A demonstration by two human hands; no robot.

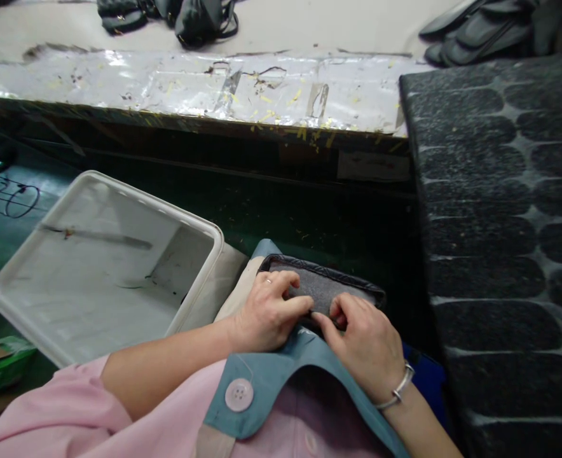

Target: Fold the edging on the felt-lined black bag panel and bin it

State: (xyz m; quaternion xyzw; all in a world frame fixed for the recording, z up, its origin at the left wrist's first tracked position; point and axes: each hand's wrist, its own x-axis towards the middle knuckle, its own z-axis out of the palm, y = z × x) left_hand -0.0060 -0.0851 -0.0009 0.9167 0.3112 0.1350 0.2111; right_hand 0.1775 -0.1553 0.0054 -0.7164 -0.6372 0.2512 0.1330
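Edge of grey-lined black piece point(320, 287) pinched by left hand point(272, 312), right hand point(369, 331); uneven tugging could pucker it.

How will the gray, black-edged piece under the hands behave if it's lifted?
The gray piece probably flexes but holds some shape: its black edging runs fairly straight. It likely won't slip much, as the gray face looks matte. It seems unlikely to roll, being flat-faced.
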